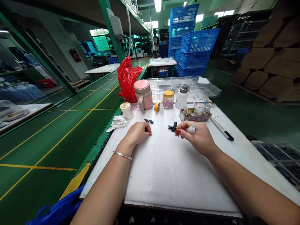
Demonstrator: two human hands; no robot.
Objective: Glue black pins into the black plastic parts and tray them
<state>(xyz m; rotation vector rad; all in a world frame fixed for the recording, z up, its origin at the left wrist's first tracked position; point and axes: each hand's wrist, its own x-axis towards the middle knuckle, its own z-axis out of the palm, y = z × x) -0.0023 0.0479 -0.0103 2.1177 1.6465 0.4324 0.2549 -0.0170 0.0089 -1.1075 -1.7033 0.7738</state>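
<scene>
My left hand point(138, 132) is closed in a pinch above the white tabletop point(154, 175), with a small dark piece point(149, 132) partly showing at its fingertips. Two small black parts point(149, 121) lie just beyond those fingers. Curled in my right hand point(199, 136) is a small whitish, translucent squeeze bottle point(191, 129), mostly covered by the fingers. The thumb and index tip of that hand come down beside a little pile of black parts point(173, 127) and tiny rings; whether they pinch one of these is too small to tell.
Along the back stand a white tub point(127, 110), pink mug point(146, 98), yellow tape roll point(157, 107), yellow-lidded jar point(168, 100), white bottle point(182, 98) and a small box of bottles point(195, 117). White gloves point(117, 122) lie left, a cutter knife point(222, 128) right. A green conveyor point(58, 131) runs alongside.
</scene>
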